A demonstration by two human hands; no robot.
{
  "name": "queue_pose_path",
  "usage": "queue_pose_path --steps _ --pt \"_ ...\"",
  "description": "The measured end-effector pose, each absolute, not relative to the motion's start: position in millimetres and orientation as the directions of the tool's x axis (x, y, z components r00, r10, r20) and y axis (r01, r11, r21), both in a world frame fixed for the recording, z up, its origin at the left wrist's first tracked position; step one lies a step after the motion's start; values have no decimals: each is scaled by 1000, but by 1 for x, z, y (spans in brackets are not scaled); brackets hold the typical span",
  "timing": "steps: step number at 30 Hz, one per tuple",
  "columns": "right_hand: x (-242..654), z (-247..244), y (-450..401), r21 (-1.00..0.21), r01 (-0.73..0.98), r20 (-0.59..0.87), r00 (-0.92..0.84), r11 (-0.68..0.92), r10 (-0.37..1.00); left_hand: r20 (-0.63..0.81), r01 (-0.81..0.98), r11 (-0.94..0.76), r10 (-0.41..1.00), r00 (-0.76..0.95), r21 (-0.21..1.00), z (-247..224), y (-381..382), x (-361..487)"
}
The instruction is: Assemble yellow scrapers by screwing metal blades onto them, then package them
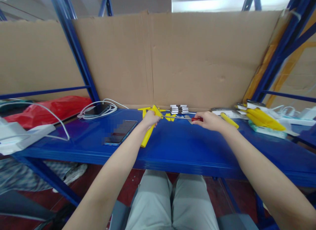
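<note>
My left hand [151, 119] is closed around a yellow plastic handle-shaped piece [148, 136], whose lower end slants toward the front of the shelf. In my right hand [207, 120] is a screwdriver [197, 119] with a red handle, held almost level. Its thin metal shaft points left and its tip meets the upper end of the yellow piece; my fingers hide the exact contact. Behind my left hand lies another thin yellow part [142, 109]. Small yellow pieces [170, 117] rest just beyond the shaft. A small flat grey item [189, 120] lies near the screwdriver handle.
A dark phone [120, 132] lies left of my hands on the blue shelf [187, 147]. Coiled white cable [112, 108], a red bag [54, 109] and a power strip [34, 137] sit farther left. Stacked black-and-white packs [179, 109] stand against the cardboard; yellow packaging [265, 119] lies right.
</note>
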State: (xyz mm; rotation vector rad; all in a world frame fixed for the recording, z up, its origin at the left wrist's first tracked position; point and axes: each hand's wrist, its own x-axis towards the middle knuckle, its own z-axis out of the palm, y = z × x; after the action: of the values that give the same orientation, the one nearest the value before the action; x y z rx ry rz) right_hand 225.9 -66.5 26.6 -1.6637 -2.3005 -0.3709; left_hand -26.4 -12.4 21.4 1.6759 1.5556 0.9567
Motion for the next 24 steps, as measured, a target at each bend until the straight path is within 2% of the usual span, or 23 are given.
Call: queue_pose_path --steps 4,11,18,24 --pt "228 24 -64 -29 939 354 -310 342 882 83 512 -88 996 33 854 19 -10 -27" --pt "229 23 -63 2 952 416 -280 307 865 90 511 -104 995 51 854 18 -8 -27" --pt "229 25 -65 -41 924 368 -340 380 865 89 515 -90 996 27 852 19 -10 -27" --pt "227 25 -66 -51 935 371 -309 352 876 84 531 -89 996 32 843 18 -9 -26"
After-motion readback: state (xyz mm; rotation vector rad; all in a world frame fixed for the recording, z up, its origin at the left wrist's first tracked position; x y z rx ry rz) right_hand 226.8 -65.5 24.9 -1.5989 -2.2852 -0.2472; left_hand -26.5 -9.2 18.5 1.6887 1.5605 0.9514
